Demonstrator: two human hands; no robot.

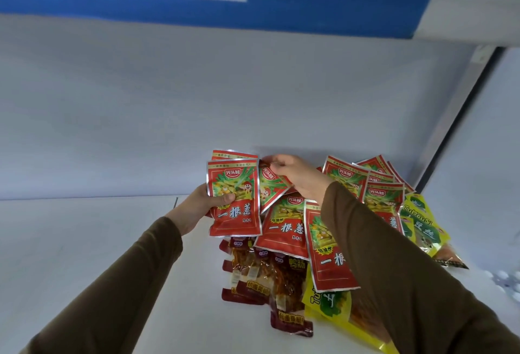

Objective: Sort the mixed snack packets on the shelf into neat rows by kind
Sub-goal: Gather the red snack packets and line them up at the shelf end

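Left hand [202, 204] grips a small stack of red packets [235, 199] upright; right hand [298, 178] pinches another red packet [270, 187] just beside it, above the shelf [84, 241] pile.

The red foil snack packet [233, 199] reads "一根葱" under a "兴头娃" logo. A clear-and-maroon packet [291, 275] reads "鸭肠". The yellow-green packet [422, 224] reads "TuDouSi".

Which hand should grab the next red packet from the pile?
Probably the right hand. It already pinches one red packet above the pile, and more red ones lie just beside it. The left hand is busy gripping a stack of red packets.
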